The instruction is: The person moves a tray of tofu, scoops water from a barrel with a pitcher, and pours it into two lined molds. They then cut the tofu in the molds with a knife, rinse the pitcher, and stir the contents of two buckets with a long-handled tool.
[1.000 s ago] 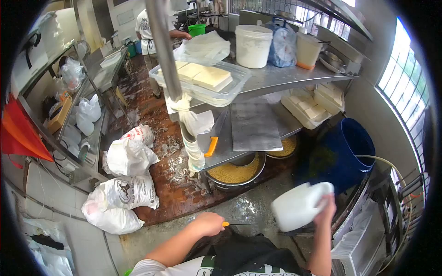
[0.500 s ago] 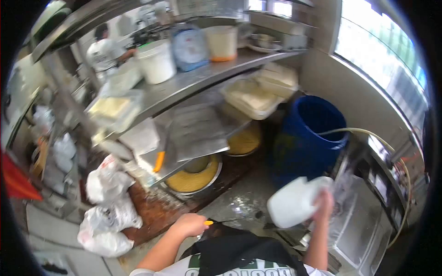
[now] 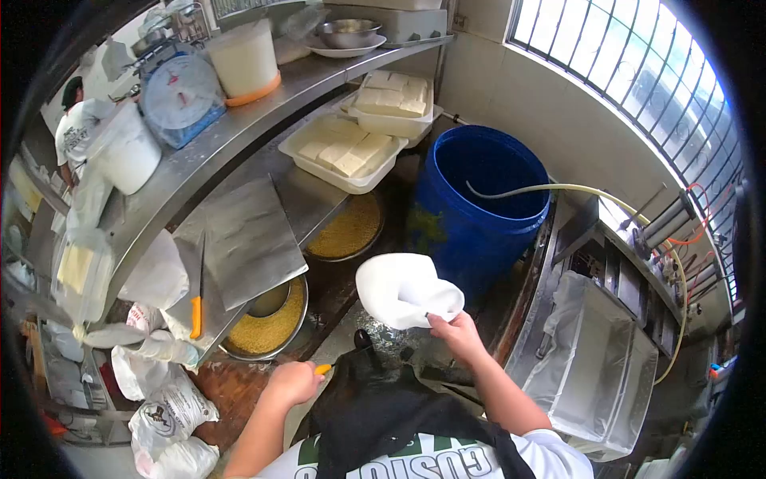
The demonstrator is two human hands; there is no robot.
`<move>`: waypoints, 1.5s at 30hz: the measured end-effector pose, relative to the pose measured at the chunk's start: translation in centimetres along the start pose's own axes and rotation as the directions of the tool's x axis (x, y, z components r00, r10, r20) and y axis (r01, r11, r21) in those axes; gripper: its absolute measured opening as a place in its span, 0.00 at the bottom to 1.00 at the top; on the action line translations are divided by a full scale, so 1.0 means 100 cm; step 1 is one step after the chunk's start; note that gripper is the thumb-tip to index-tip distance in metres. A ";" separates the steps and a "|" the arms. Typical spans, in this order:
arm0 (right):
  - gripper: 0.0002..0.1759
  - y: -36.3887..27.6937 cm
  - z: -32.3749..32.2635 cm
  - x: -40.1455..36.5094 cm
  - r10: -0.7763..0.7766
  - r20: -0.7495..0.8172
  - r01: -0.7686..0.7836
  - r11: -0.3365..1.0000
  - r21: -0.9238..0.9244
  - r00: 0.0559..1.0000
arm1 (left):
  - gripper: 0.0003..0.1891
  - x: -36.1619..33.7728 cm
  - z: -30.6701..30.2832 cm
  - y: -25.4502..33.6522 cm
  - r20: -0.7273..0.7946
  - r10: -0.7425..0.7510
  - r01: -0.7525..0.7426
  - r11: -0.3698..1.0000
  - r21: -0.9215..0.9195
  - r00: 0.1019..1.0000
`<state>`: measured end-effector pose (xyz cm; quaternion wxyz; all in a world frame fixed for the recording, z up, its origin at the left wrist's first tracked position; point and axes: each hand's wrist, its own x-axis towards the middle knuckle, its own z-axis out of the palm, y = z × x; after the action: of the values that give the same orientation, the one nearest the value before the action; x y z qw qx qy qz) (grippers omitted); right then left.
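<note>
My right hand (image 3: 456, 337) is closed on the rim of a white plastic jug (image 3: 392, 287), held tilted over the wet floor in front of the blue barrel (image 3: 459, 239). The jug's rounded opening faces the hand. Near the black apron (image 3: 383, 411), my left hand (image 3: 294, 383) is wrapped round a yellow handle (image 3: 322, 370); only its tip shows, and the rest of that tool is hidden. Beyond the left hand, a steel bowl of yellow grains (image 3: 263, 331) stands on the floor under the worktop edge.
An orange-handled knife (image 3: 196, 315) lies beside a metal sheet (image 3: 251, 239) on the worktop. White tubs of tofu blocks (image 3: 351, 156) stand behind. A hose (image 3: 590, 188) runs into the barrel. At right is a lined metal trough (image 3: 590, 367); bags (image 3: 171, 407) sit at left. A person (image 3: 78, 128) stands far left.
My view has swung to the right. The right hand has brought the jug inward and turned it so its opening shows. The left hand still grips the yellow handle.
</note>
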<state>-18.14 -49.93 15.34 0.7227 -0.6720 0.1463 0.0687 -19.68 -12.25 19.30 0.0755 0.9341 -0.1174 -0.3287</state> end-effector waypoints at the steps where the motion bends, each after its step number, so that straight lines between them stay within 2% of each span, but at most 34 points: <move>1: 0.23 0.009 0.004 0.010 0.063 -0.025 -0.061 0.996 0.071 0.998 | 0.21 0.018 -0.004 -0.005 -0.001 -0.015 0.015 1.000 0.003 1.000; 2: 0.23 0.018 0.005 0.021 0.069 -0.031 -0.067 0.996 0.066 0.997 | 0.20 0.037 -0.010 -0.010 -0.017 0.008 -0.008 1.000 0.004 1.000; 4: 0.18 0.023 0.004 0.046 -0.116 -0.091 0.080 0.941 -0.329 0.989 | 0.20 0.077 -0.023 -0.018 -0.008 0.020 -0.020 1.000 -0.003 1.000; 5: 0.18 0.018 0.001 0.058 -0.121 -0.093 0.082 0.935 -0.345 0.988 | 0.19 0.099 -0.030 -0.021 -0.001 0.023 -0.023 1.000 -0.007 1.000; 7: 0.17 0.003 -0.012 0.079 -0.015 -0.092 -0.007 0.972 -0.233 0.996 | 0.20 0.141 -0.043 -0.032 0.027 0.027 -0.026 0.999 -0.037 0.999; 8: 0.16 -0.009 -0.024 0.092 0.048 -0.122 -0.077 0.966 -0.246 0.991 | 0.20 0.159 -0.052 -0.038 0.081 0.036 -0.037 0.999 0.000 0.996; 9: 0.15 -0.031 -0.031 0.102 0.017 -0.119 -0.040 0.981 -0.191 0.993 | 0.20 0.182 -0.063 -0.048 0.129 0.042 -0.048 0.998 0.044 0.991; 11: 0.18 -0.091 -0.047 0.115 -0.058 -0.087 0.039 0.978 -0.206 0.994 | 0.19 0.232 -0.054 -0.086 0.144 0.048 -0.058 0.996 0.065 0.988; 13: 0.16 -0.137 -0.066 0.127 -0.204 -0.183 0.180 0.973 -0.142 0.962 | 0.17 0.262 -0.062 -0.109 0.181 0.037 -0.056 0.994 0.096 0.983; 14: 0.17 -0.155 -0.081 0.132 -0.247 -0.233 0.211 0.963 -0.169 0.941 | 0.19 0.261 -0.077 -0.111 0.162 -0.018 0.009 0.998 0.058 0.987; 15: 0.18 -0.167 -0.100 0.136 -0.292 -0.284 0.237 0.948 -0.211 0.913 | 0.19 0.265 -0.086 -0.113 0.167 -0.010 0.000 0.998 0.062 0.986; 16: 0.18 -0.180 -0.103 0.142 -0.366 -0.321 0.372 0.927 -0.044 0.873 | 0.19 0.268 -0.090 -0.116 0.139 -0.056 0.046 0.996 0.075 0.989; 17: 0.19 -0.187 -0.116 0.149 -0.392 -0.355 0.405 0.914 -0.040 0.849 | 0.19 0.272 -0.092 -0.118 0.110 -0.103 0.094 0.992 0.084 0.989; 19: 0.22 -0.206 -0.131 0.167 -0.396 -0.339 0.361 0.918 -0.164 0.853 | 0.19 0.280 -0.093 -0.115 0.111 -0.097 0.092 0.995 0.046 0.989; 20: 0.24 -0.219 -0.133 0.176 -0.396 -0.329 0.288 0.899 -0.330 0.857 | 0.19 0.284 -0.094 -0.111 0.139 -0.100 0.095 0.994 0.045 0.985; 22: 0.23 -0.215 -0.144 0.214 -0.418 -0.369 0.296 0.891 -0.343 0.830 | 0.19 0.287 -0.095 -0.098 0.201 -0.085 0.071 0.995 0.077 0.976; 24: 0.24 -0.194 -0.177 0.269 -0.447 -0.383 0.214 0.829 -0.516 0.808 | 0.19 0.285 -0.098 -0.081 0.185 -0.093 0.099 0.995 -0.022 0.978; 25: 0.24 -0.181 -0.193 0.296 -0.487 -0.381 0.159 0.754 -0.638 0.786 | 0.19 0.284 -0.099 -0.075 0.198 -0.088 0.092 0.996 -0.009 0.976; 26: 0.26 -0.180 -0.198 0.318 -0.474 -0.374 0.071 0.689 -0.721 0.797 | 0.20 0.280 -0.100 -0.073 0.162 -0.080 0.094 0.992 -0.079 0.984; 27: 0.26 -0.171 -0.207 0.343 -0.404 -0.390 -0.011 0.682 -0.731 0.828 | 0.21 0.279 -0.101 -0.069 0.119 -0.078 0.097 0.983 -0.155 0.990; 28: 0.26 -0.163 -0.214 0.370 -0.323 -0.390 -0.099 0.647 -0.756 0.862 | 0.21 0.280 -0.105 -0.067 0.158 -0.105 0.134 0.973 -0.188 0.982; 29: 0.27 -0.147 -0.227 0.398 -0.347 -0.282 -0.046 0.556 -0.830 0.895 | 0.21 0.277 -0.110 -0.057 0.161 -0.117 0.147 0.971 -0.188 0.980; 31: 0.29 -0.125 -0.236 0.447 -0.202 -0.266 -0.166 0.410 -0.897 0.942 | 0.19 0.265 -0.125 -0.037 0.121 -0.243 0.268 0.924 -0.275 0.962; 33: 0.24 -0.096 -0.253 0.494 -0.161 -0.124 -0.067 0.322 -0.945 0.979 | 0.18 0.263 -0.129 -0.023 0.090 -0.320 0.332 0.897 -0.290 0.943; 34: 0.22 -0.075 -0.264 0.518 -0.089 -0.103 -0.071 0.306 -0.949 0.991 | 0.19 0.268 -0.120 -0.023 0.071 -0.335 0.342 0.906 -0.248 0.940; 36: 0.20 -0.020 -0.292 0.568 -0.002 -0.120 -0.111 0.366 -0.924 0.993 | 0.20 0.265 -0.118 -0.012 0.042 -0.382 0.383 0.904 -0.189 0.923; 37: 0.20 -0.017 -0.293 0.571 0.056 -0.132 -0.143 0.303 -0.942 0.990 | 0.22 0.261 -0.125 -0.001 0.035 -0.414 0.409 0.879 -0.243 0.910; 38: 0.21 0.016 -0.308 0.589 0.077 -0.055 -0.066 0.143 -0.988 0.996 | 0.22 0.258 -0.120 0.002 0.049 -0.428 0.424 0.862 -0.278 0.902; 39: 0.22 0.063 -0.330 0.615 0.061 -0.133 -0.145 0.293 -0.945 0.989 | 0.22 0.258 -0.113 0.001 0.059 -0.440 0.435 0.845 -0.311 0.896; 40: 0.20 0.054 -0.321 0.603 0.049 -0.083 -0.092 0.236 -0.967 0.995 | 0.22 0.255 -0.101 0.001 0.052 -0.499 0.486 0.808 -0.333 0.865; 41: 0.18 0.087 -0.330 0.614 0.023 -0.152 -0.152 0.323 -0.934 0.988 | 0.22 0.250 -0.084 0.004 0.021 -0.498 0.475 0.812 -0.341 0.867; 42: 0.19 0.075 -0.308 0.617 0.245 0.161 0.195 -0.125 -0.973 0.956 | 0.22 0.247 -0.077 0.010 -0.013 -0.490 0.456 0.820 -0.345 0.872; 43: 0.22 0.057 -0.294 0.616 0.529 0.302 0.566 -0.457 -0.686 0.793 | 0.22 0.243 -0.089 0.024 -0.024 -0.531 0.487 0.794 -0.364 0.847; 45: 0.22 0.075 -0.300 0.616 0.554 0.073 0.240 -0.236 -0.942 0.830 | 0.23 0.228 -0.119 0.065 0.029 -0.544 0.505 0.756 -0.418 0.839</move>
<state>34.47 -85.05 -12.11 -0.0854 -0.8990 -0.0628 0.4248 4.02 -23.86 16.34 0.1794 0.9066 0.2241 -0.3094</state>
